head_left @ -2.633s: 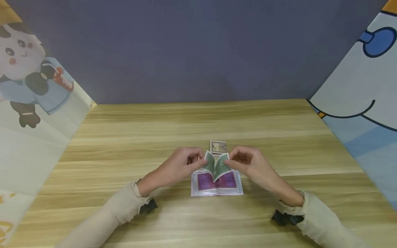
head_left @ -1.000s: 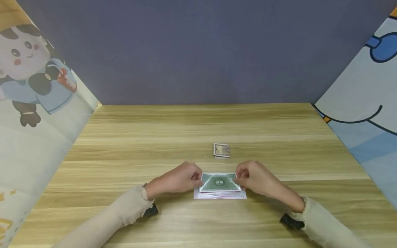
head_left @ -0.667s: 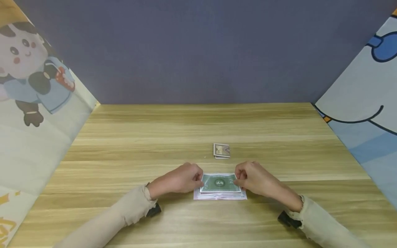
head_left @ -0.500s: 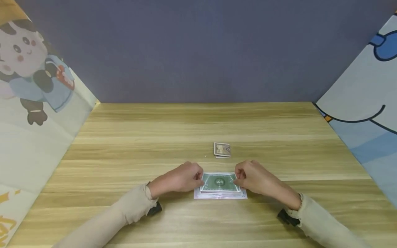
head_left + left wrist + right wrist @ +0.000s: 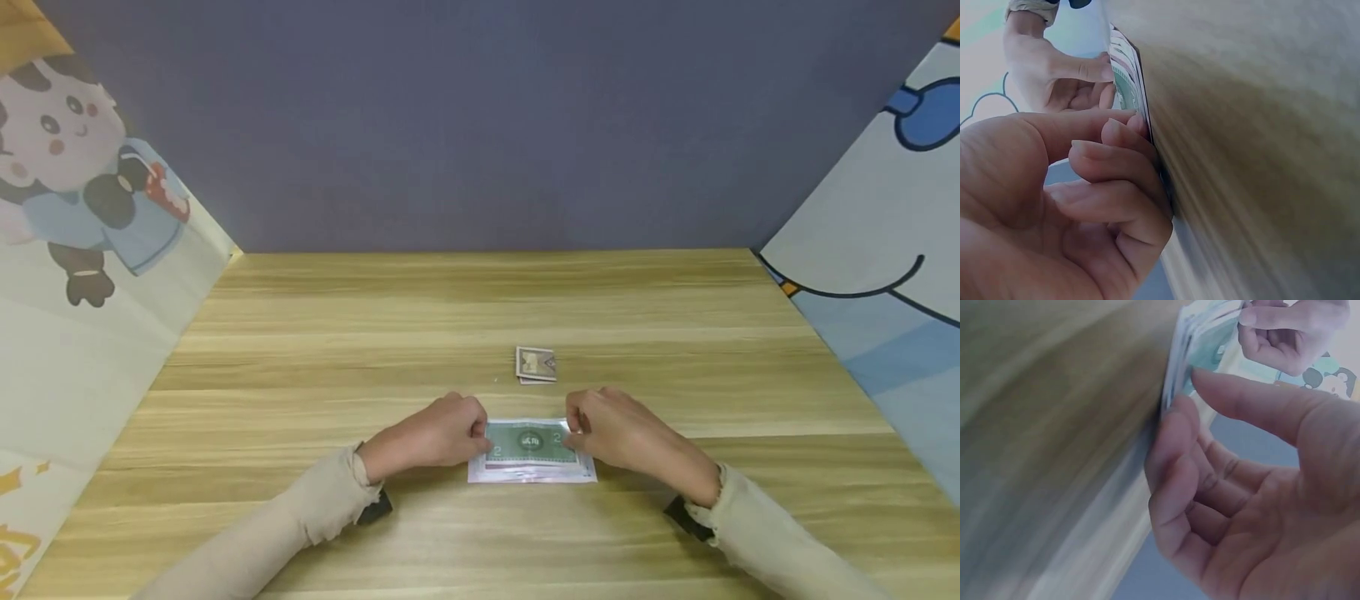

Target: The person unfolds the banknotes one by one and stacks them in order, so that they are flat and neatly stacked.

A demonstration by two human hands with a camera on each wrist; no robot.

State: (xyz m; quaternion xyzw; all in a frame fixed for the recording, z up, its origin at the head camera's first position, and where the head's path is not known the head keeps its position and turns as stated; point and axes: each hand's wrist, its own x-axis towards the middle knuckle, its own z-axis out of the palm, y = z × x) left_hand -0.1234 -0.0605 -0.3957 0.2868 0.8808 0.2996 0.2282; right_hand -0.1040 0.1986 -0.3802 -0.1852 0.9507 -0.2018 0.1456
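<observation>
A green banknote [image 5: 530,442] marked with 2s lies face up on a stack of paper notes [image 5: 532,477] with pale edges. My left hand [image 5: 438,429] pinches the note's left end, thumb on top and the other fingers curled at the edge. At the opposite end my right hand [image 5: 630,437] pinches it the same way. The left wrist view shows several layered note edges [image 5: 1130,56] close over the tabletop. In the right wrist view the right thumb [image 5: 1235,394] presses on the green face. Most of the purple note beneath is hidden.
A small folded brown note [image 5: 536,364] lies on the wooden table [image 5: 337,333] beyond the stack. A dark panel [image 5: 480,125] rises at the back. Printed cartoon panels stand left [image 5: 75,375] and right [image 5: 847,225].
The green banknote, earlier raised and bent in a V above the purple one, now lies flat on the stack. Both hands came down and nearer with it, then stayed almost still.
</observation>
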